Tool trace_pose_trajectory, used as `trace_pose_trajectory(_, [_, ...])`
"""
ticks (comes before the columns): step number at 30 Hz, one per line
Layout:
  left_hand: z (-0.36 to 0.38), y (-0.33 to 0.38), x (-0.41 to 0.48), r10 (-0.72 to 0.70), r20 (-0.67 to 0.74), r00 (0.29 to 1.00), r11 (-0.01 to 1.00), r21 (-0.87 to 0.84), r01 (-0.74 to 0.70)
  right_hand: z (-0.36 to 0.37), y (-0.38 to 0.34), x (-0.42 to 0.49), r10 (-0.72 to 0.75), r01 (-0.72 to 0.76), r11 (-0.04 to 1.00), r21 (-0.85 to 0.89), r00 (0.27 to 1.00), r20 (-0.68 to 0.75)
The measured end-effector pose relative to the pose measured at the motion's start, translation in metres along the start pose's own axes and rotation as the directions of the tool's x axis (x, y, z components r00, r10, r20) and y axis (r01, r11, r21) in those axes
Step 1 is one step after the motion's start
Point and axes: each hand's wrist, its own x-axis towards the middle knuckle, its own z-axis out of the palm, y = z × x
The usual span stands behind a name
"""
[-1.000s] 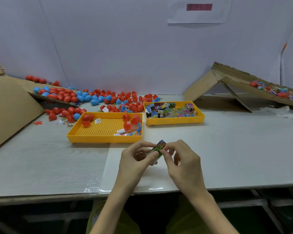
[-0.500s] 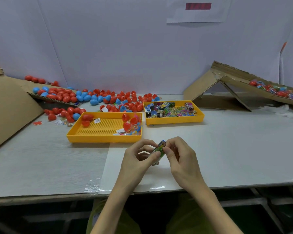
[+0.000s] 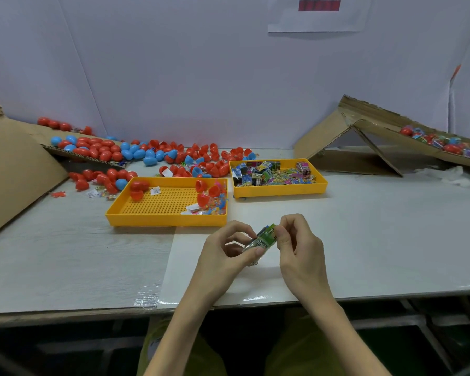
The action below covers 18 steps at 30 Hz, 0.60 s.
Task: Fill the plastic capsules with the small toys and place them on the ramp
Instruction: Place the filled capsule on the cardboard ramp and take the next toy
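Crinkly green foil packet (image 3: 263,238) pinched between both hands.

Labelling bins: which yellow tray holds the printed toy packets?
The right yellow tray, full of printed packets. The left tray shows a mostly bare perforated floor with a few red capsules.

Packing workbench: sorting trays (image 3: 166,219), cardboard ramp (image 3: 391,137).
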Motion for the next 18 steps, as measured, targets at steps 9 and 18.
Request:
trace_pose_trajectory(9, [-0.001,-0.002,-0.002,-0.023,0.010,1.000,0.996,0.091,0.022,-0.004,0.006,0.005,0.227,-0.201,0.969,0.144,0.953,-0.200])
trace_pose_trajectory(18, [0.003,-0.003,-0.002,-0.028,-0.075,0.997,0.964,0.260,0.047,-0.007,0.008,0.009,0.362,-0.296,0.911,0.288,0.908,-0.210])
